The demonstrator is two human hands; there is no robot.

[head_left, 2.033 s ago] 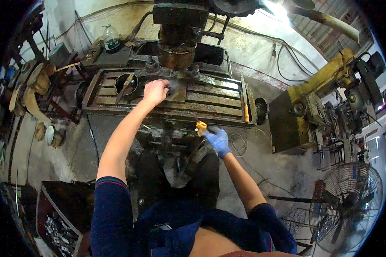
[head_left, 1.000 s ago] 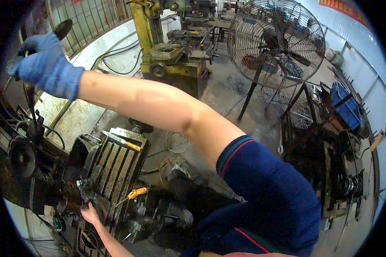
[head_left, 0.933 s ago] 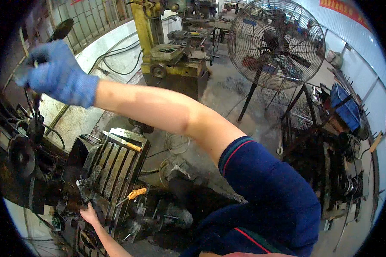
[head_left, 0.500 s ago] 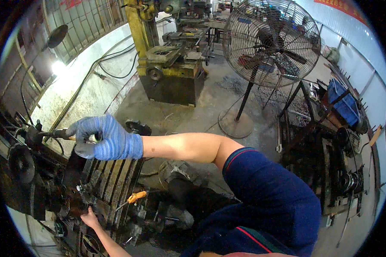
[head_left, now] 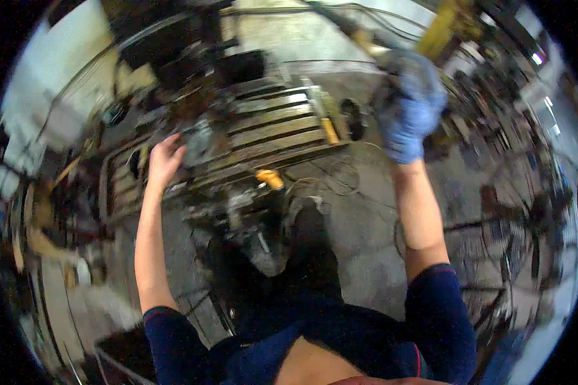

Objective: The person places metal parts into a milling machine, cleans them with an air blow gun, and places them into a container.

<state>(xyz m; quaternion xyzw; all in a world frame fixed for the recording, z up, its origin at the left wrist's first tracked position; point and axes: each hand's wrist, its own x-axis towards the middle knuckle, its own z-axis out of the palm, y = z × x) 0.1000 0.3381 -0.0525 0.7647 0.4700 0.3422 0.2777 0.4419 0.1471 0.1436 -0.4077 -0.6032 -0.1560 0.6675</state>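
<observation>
Having swung past the slotted table [head_left: 279, 120], right hand [head_left: 412, 106] blurs, grip unclear; left hand [head_left: 164, 160] hangs half-open, empty.

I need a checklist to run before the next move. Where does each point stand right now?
1. Left hand clear of the slotted machine table: not ok; it shows over the table's left part.
2. Both hands gloved: not ok; the left is bare, the right hand wears a blue glove.
3. Right hand away from the table: ok; it appears raised, beyond the table's right end in this view.
4. Right hand free: cannot tell; blur hides its fingers.
5. Yellow blow gun out of both hands: ok; it sits by the table's front edge.
6. Loose tools off the table: not ok; a yellow-handled file lies at the right end.
</observation>
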